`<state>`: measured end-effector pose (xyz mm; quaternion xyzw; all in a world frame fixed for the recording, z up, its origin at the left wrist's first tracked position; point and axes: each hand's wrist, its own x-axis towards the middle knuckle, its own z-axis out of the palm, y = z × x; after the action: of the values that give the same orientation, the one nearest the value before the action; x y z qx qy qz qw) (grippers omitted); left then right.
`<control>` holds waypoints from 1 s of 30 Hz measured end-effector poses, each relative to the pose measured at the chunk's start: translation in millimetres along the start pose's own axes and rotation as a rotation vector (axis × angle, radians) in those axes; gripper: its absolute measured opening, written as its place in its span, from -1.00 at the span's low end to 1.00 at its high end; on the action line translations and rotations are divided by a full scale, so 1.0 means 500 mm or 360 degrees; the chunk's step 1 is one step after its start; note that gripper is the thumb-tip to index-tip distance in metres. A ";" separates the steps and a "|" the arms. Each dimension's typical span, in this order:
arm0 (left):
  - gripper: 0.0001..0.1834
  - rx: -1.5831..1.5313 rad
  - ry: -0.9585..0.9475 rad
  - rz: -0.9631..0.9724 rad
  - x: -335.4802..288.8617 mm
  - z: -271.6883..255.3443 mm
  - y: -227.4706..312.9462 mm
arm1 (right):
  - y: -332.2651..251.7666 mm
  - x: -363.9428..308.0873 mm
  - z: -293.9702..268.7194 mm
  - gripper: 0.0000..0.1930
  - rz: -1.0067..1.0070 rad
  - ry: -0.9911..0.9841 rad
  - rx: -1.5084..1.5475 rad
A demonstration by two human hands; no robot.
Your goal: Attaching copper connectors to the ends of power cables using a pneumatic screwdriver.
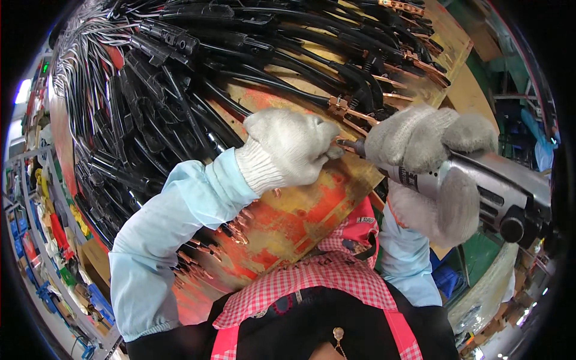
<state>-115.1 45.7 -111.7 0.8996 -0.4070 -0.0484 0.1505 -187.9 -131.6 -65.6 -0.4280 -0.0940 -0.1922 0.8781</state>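
Note:
My right hand [429,159], in a grey-white knit glove, is wrapped round a silver and black straight die grinder [504,180]. Its dark pointed bit [347,143] reaches left to the fingertips of my left hand [292,147]. That hand, also gloved, is closed, and a black cable [231,103] runs into it from the upper left. Whatever end it pinches is mostly hidden by the glove. Just beyond the two hands lies a copper clamp [340,106] on the end of another black cable.
A worn board [282,225] with red and yellow paint lies under the hands. Black clamps and cables [138,102] pile up at the left and far side; several copper ends [414,60] jut out at the far right. Shelving [54,240] stands at the left.

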 end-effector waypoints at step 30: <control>-0.54 -0.0195 0.0606 0.0218 0.091 -0.017 0.042 | -0.182 -0.129 -0.389 -0.45 0.0878 0.1356 -0.1662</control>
<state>-98.1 0.7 -95.4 0.8519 -0.4278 0.1081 0.2820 -284.5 -319.2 -141.4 -0.6873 0.4714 -0.1337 0.5363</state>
